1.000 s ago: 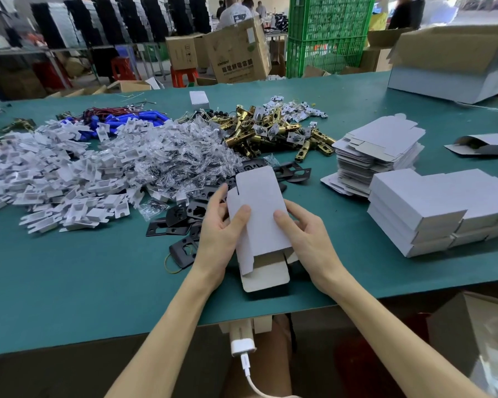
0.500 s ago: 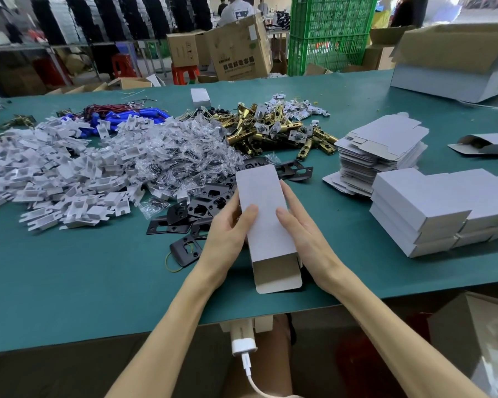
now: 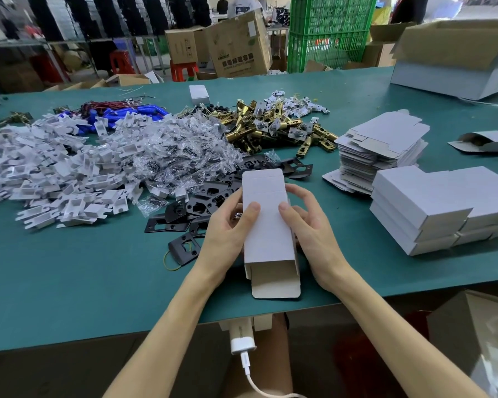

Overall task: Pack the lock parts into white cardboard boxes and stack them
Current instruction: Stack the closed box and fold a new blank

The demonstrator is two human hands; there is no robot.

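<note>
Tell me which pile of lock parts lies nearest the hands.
The black metal plates, directly beside the left hand holding the white cardboard box. The white plastic pieces, clear bagged parts and brass latches all lie farther back.

Brown carton [image 3: 236,38], upper centre of frame: one line of green Chinese characters, too blurred to read. No other legible text.

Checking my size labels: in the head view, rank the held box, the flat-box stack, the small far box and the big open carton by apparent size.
1. big open carton, though cut off by the frame edge.
2. flat-box stack and held box: about alike; the held box is nearer, so unranked.
3. small far box.
</note>
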